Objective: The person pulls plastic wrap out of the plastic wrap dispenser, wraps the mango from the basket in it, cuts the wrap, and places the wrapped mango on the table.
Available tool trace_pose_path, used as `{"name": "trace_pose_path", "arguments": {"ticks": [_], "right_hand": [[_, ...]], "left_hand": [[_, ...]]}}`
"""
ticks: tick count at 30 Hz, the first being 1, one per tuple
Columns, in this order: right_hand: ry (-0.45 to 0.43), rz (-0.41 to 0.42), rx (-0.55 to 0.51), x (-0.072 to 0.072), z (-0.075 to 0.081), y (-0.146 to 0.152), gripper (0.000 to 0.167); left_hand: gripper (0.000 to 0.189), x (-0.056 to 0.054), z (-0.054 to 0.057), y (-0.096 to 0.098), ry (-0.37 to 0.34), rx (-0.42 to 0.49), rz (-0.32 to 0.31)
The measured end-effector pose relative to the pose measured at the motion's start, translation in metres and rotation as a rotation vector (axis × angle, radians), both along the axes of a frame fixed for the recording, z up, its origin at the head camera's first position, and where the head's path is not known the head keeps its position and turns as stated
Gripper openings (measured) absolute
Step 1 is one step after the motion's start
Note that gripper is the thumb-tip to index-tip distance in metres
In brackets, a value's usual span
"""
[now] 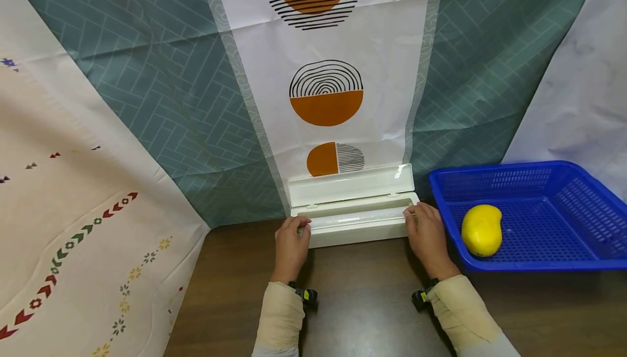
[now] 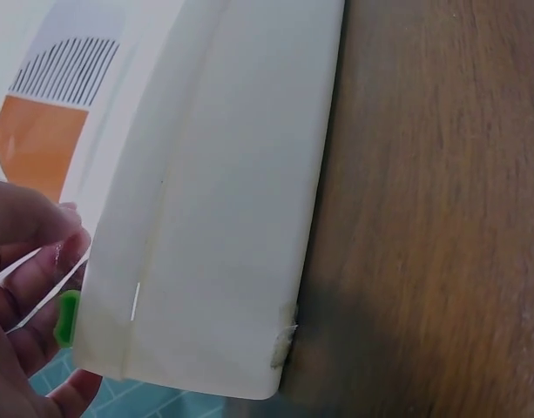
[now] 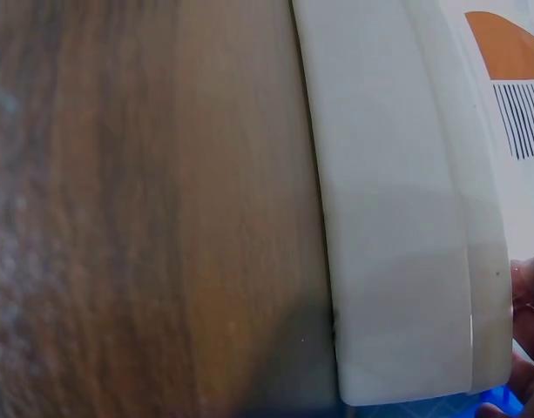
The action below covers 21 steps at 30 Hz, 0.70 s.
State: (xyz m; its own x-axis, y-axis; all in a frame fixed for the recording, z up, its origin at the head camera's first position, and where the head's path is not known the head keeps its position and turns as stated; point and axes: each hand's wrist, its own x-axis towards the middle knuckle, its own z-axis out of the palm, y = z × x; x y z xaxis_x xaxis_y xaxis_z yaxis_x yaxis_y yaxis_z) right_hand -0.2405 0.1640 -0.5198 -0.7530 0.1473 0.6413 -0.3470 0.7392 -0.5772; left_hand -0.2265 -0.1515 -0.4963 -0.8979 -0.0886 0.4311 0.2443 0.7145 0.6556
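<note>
A white cling film dispenser box (image 1: 360, 235) stands on the table, its long lid (image 1: 350, 187) tipped up at the back. Inside lies a shiny roll of cling film (image 1: 357, 217). At the box's left end, my left hand (image 1: 290, 245) pinches the film with thumb and fingertips. My right hand (image 1: 428, 237) has its curled fingers and thumb on the film at the right end; its exact hold is partly hidden. A green piece (image 2: 66, 319) shows by the box's end in the left wrist view, close to the left fingers.
To the right sits a blue plastic basket (image 1: 543, 264) with a yellow mango (image 1: 482, 231) inside. Behind the box hangs a patterned cloth (image 1: 387, 101), and another printed cloth (image 1: 98, 183) covers the left side. Brown wooden table (image 1: 362, 302) extends in front.
</note>
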Motion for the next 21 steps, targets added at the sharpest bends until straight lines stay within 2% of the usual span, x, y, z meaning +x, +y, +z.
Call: {"name": "trace_pose_path", "arguments": {"ticks": [5,13,21], "right_hand": [[0.008,0.003,0.001,0.0009,-0.0001,0.0,0.01],[0.014,0.007,-0.008,0.0028,0.0006,-0.0015,0.012],[0.016,0.004,-0.02,0.0049,0.0038,-0.0023,0.011]], "left_hand": [[0.018,0.0019,0.0024,0.0006,0.01,-0.001,-0.011],[0.024,0.0005,0.0028,0.0013,0.045,0.005,0.025],[0.026,0.0003,0.0023,-0.0013,0.069,0.021,0.018]]}}
